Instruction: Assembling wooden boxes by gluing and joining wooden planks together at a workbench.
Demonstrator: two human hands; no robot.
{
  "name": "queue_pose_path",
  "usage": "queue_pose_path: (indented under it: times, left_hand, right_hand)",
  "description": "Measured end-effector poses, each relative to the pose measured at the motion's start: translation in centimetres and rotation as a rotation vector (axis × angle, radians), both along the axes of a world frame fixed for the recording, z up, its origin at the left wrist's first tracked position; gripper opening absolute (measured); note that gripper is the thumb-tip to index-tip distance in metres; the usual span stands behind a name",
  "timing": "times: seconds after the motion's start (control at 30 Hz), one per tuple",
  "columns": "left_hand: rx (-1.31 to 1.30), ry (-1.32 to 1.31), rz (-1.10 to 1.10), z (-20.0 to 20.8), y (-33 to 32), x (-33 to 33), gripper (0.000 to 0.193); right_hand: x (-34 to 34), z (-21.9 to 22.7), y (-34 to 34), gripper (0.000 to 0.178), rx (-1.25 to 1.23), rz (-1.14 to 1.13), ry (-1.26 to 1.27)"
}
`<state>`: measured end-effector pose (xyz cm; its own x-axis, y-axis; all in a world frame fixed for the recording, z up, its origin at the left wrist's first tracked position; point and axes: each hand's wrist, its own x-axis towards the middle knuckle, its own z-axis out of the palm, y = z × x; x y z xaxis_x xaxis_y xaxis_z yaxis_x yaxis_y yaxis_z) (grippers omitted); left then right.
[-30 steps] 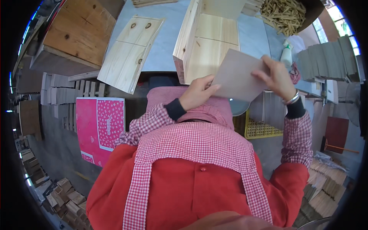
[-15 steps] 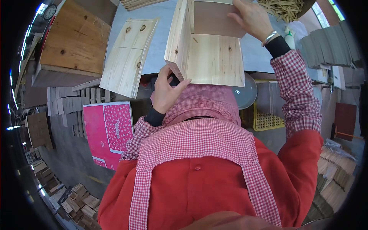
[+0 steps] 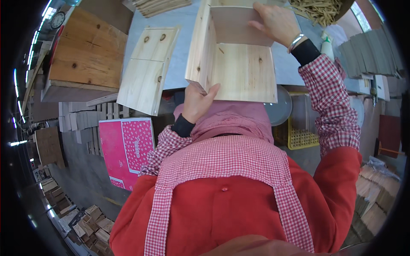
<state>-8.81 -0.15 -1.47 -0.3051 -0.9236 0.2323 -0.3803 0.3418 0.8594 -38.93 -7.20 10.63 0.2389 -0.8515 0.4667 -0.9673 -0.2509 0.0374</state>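
Observation:
A partly built box of pale, knotty wood rests at the table's near edge. Its long side board [image 3: 200, 53] stands on the left, joined to a flat board [image 3: 244, 70] and to a brownish-grey cross panel [image 3: 241, 27] at the far end. My left hand [image 3: 198, 101] is closed on the near end of the side board, thumb on the inner side, the other fingers mostly hidden. At the far right corner my right hand [image 3: 277, 23] holds the cross panel, its fingertips over the top edge and its thumb against the inner face.
Left of the box lie pale boards [image 3: 147, 68], overhanging the blue-grey table [image 3: 179, 42]. Beyond them is a big wooden block [image 3: 89, 51]. Wood strips [image 3: 318, 10], a bottle [image 3: 328, 49] and stacked grey boards [image 3: 369, 51] sit at right. Below are a grey round lid [image 3: 279, 106] and a yellow crate [image 3: 303, 138].
My left hand has closed from a loose, spread hold onto the side board's near end. My right hand stays on the cross panel. The whole view has shifted slightly.

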Motion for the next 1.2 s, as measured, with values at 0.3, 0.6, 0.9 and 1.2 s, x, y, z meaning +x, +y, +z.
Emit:
queue_pose_path:
  times: [0.3,0.6,0.9,1.2]
  left_hand:
    - [-0.059,0.020,-0.013,0.0,0.6,0.3,0.047]
    - [0.011,-0.068,-0.031,1.4,0.7,-0.1,0.044]
    - [-0.069,-0.186,-0.055,0.7,0.2,1.1,0.028]
    - [0.014,-0.418,-0.633,7.0,-8.0,6.5,0.063]
  right_hand:
    - [0.5,0.1,-0.2,0.033,0.043,-0.090,0.014]
    - [0.6,-0.2,0.1,0.033,0.048,-0.056,-0.027]
    - [1.4,0.9,-1.3,0.032,0.013,-0.018,-0.067]
    - [1.7,3.3,2.9,0.039,-0.290,0.161,-0.118]
